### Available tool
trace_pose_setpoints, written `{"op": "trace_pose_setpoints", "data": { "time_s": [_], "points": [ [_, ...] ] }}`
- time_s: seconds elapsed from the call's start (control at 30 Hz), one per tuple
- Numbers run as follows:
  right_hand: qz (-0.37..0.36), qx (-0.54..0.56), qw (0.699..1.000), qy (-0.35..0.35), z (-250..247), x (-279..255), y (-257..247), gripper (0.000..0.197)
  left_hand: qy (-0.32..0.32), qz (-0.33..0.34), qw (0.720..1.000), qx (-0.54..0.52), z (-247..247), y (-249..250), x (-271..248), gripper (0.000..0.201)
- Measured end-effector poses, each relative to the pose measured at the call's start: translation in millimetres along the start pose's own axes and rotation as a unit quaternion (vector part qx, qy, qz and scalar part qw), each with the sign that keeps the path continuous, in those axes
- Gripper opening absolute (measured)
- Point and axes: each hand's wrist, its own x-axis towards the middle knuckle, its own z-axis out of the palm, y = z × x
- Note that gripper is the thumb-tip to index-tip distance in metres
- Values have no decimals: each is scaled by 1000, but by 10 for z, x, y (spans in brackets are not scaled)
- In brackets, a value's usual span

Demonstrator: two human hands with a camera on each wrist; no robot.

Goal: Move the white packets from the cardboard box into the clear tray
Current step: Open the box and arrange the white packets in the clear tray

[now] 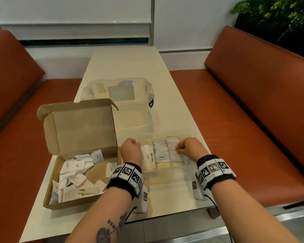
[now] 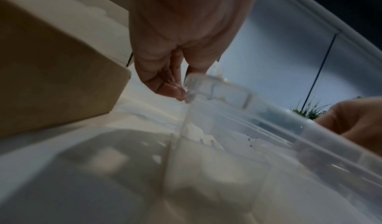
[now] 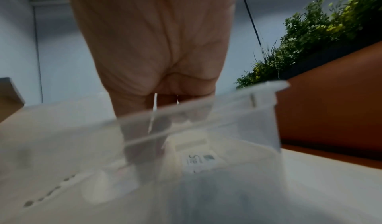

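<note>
The cream table runs away from both hands, with bare surface beyond them and toward its right edge. To the left of the left hand stands the cardboard box, its lid upright; inside lie many loose white packets, small flat paper sachets with printed words like "Sugar" and "Pepper". One packet leans on the box wall just beside the left wrist. Beyond the hands is a big clear lidded container, apart from them. Between the two hands sits the clear tray, divided in three compartments, each already holding rows of packets standing on edge. The left hand, fingers curled, touches the tray's far left corner with its fingertips. The right hand is over the right compartment and pinches one thin white packet by its upper edge, the packet hanging inside the tray.
</note>
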Motion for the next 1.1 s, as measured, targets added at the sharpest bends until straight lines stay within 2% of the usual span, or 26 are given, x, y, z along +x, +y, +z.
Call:
{"op": "trace_pose_setpoints", "data": {
  "time_s": [0.17,0.33,0.4,0.5,0.6,0.83,1.1],
  "points": [
    [-11,-24,999,-19,27,-21,16,14,5,7,1000,3,16,-22,22,13],
    [-48,-33,998,40,112,-94,40,12,-4,21,999,31,10,-15,46,11],
    [-54,-20,998,33,143,-121,48,15,-8,25,999,43,8,-4,54,12],
    [-54,-28,998,11,163,-119,50,19,-9,31,998,51,14,2,68,13],
    [-51,-47,997,18,169,-91,40,15,-8,37,997,64,11,-4,77,11],
    [-33,-60,997,27,210,-40,29,25,-10,47,996,80,12,1,96,11],
    [-34,-48,998,29,215,-19,44,21,-10,44,995,87,21,-9,112,11]
  ]
}}
